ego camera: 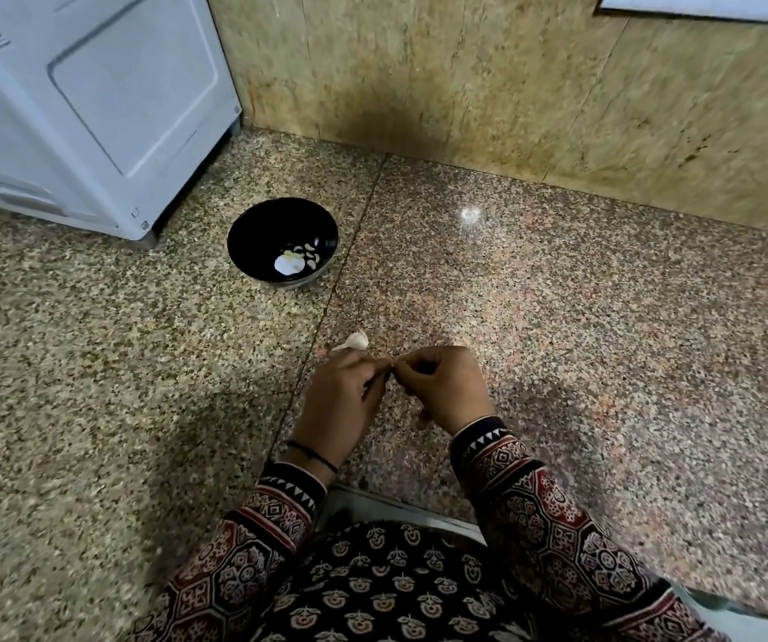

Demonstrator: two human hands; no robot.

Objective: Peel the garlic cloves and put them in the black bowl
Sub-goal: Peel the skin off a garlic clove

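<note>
On the head view I see the left hand (340, 403) and right hand (444, 386) over the desk (581, 326). The fingers of both are curled, tips meeting to pinch a small piece (392, 367), mostly hidden. A garlic clove (355, 341) lies just beyond the left fingers, not touching. The black bowl (257, 227) sits farther off to the left, holding peeled cloves (310, 258).

Black bowl (259, 224): glossy, smooth. Surface (558, 317) under bowl: speckled polished stone, reflective. Wall (465, 76) behind bowl: mottled stone slab, duller sheen. Appliance (118, 95) left of bowl: smooth white casing. Sleeves (553, 516): printed cloth, matt.
</note>
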